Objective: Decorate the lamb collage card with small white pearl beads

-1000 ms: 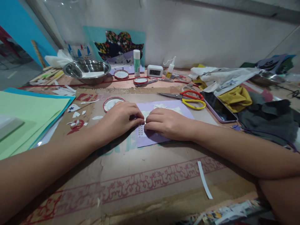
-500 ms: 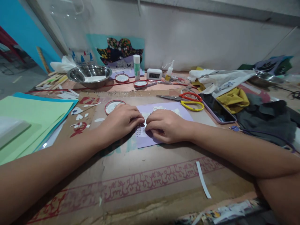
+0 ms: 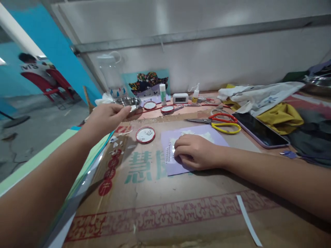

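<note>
My left hand point(image 3: 107, 119) is raised at the left, thumb and fingers drawn together, in front of the steel bowl point(image 3: 134, 102) and hiding part of it. Whatever is between these fingertips, if anything, does not show. My right hand point(image 3: 193, 151) rests on a purple sheet point(image 3: 174, 169) with its fingers curled down; their tips are hidden. Rows of small pearl beads point(image 3: 168, 153) run along the sheet's left side beside that hand. White pieces lie on the sheet behind it. A red-rimmed lid point(image 3: 145, 135) holding loose beads sits left of the sheet.
Scissors point(image 3: 222, 123) with red and yellow handles and a phone point(image 3: 261, 130) lie to the right. Along the back stand a glue stick point(image 3: 162, 94), a small clock point(image 3: 180, 98) and a glue bottle point(image 3: 196, 95). A paper strip point(image 3: 248, 220) lies in front.
My left hand has left the beads and moved left and away from me to the bowl, uncovering the bead rows and lid. The right hand stays on the purple sheet. The view has shifted left.
</note>
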### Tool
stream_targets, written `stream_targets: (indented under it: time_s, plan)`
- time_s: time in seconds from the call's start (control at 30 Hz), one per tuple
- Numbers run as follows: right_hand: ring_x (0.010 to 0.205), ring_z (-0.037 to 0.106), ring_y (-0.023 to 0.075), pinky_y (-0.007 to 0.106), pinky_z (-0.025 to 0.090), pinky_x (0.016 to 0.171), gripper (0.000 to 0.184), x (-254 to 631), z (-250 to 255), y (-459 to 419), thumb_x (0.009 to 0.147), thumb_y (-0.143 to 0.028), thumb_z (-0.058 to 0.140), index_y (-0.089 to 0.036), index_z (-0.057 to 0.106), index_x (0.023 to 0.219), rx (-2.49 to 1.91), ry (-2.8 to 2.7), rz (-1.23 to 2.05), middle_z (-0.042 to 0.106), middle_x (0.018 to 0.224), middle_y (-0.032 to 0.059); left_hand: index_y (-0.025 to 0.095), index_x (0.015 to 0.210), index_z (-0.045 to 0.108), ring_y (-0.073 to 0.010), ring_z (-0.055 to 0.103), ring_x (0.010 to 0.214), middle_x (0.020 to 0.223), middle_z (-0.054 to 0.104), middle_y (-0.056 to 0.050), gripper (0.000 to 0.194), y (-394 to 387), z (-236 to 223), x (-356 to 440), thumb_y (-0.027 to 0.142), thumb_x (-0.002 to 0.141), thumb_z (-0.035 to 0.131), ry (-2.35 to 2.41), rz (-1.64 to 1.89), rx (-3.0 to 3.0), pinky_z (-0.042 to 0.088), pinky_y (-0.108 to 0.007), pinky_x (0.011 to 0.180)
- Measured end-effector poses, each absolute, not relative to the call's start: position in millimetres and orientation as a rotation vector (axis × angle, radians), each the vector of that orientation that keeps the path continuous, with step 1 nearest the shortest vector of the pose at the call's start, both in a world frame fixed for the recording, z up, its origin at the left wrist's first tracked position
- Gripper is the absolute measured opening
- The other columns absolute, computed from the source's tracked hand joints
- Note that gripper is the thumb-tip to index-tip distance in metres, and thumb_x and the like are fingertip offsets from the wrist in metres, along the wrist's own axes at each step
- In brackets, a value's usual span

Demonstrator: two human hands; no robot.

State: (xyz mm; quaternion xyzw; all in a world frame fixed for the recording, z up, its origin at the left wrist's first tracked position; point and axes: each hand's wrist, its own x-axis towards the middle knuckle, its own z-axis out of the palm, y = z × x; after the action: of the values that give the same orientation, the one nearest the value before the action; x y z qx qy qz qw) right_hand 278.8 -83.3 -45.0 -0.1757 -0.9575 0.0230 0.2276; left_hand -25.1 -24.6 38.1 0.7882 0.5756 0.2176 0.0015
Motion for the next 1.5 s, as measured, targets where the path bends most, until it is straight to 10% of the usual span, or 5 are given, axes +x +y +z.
stream_targets:
  time_s: [0.23, 0.4, 0.87, 1.03, 1.5]
  plan:
    - [0.074, 0.055, 0.018, 0.031, 0.043, 0.068, 0.019, 278.4, -47.3, -83.5, 0.086, -0.012, 0.051, -0.015, 0.07, 0.087, -0.493, -2.633, 0.085, 0.066, 0.08, 0.0075, 0.017, 0.129, 0.061, -0.0215, 0.062, 0.081, 0.122, 0.06, -0.015, 0.047, -16.0, 26.8, -35.9, 0.03, 0.084, 0.059, 1.84, 0.665, 2.676, 0.047, -0.032, 0.072]
    - [0.073, 0.055, 0.0178, 0.03, 0.042, 0.068, 0.02, 278.7, -45.6, -84.3, 0.085, -0.011, 0.05, -0.015, 0.07, 0.087, -0.502, -2.648, 0.096, 0.065, 0.08, 0.007, 0.025, 0.089, 0.076, -0.0208, 0.062, 0.064, 0.076, 0.074, -0.003, 0.023, -28.2, 24.7, -18.3, 0.037, 0.089, 0.056, 1.75, 0.497, 2.81, 0.037, -0.028, 0.055]
    - [0.073, 0.054, 0.0175, 0.03, 0.041, 0.067, 0.021, 279.3, -46.1, -82.9, 0.087, -0.012, 0.05, -0.014, 0.07, 0.087, -0.484, -2.641, 0.09, 0.065, 0.08, 0.0072, 0.017, 0.08, 0.076, -0.0318, 0.068, 0.083, 0.082, 0.074, -0.014, 0.041, -15.6, 16.9, -29.5, 0.038, 0.091, 0.043, 2.055, -0.119, 2.893, 0.044, -0.037, 0.071]
    - [0.073, 0.054, 0.0175, 0.03, 0.04, 0.066, 0.02, 279.3, -47.4, -82.3, 0.087, -0.013, 0.05, -0.014, 0.07, 0.087, -0.484, -2.641, 0.084, 0.064, 0.08, 0.0074, 0.016, 0.127, 0.065, -0.0314, 0.066, 0.101, 0.12, 0.069, -0.015, 0.046, -14.4, 12.3, -27.2, 0.021, 0.084, 0.049, 1.921, 0.071, 3.02, 0.045, -0.037, 0.079]
    - [0.073, 0.053, 0.0172, 0.029, 0.041, 0.067, 0.02, 278.3, -47.3, -82.6, 0.087, -0.012, 0.05, -0.014, 0.07, 0.087, -0.484, -2.64, 0.074, 0.064, 0.08, 0.007, 0.021, 0.078, 0.077, -0.0223, 0.062, 0.081, 0.081, 0.07, -0.006, 0.021, -16.4, -7.7, -8.0, 0.024, 0.09, 0.059, 1.212, -0.176, 3.192, 0.032, -0.034, 0.067]
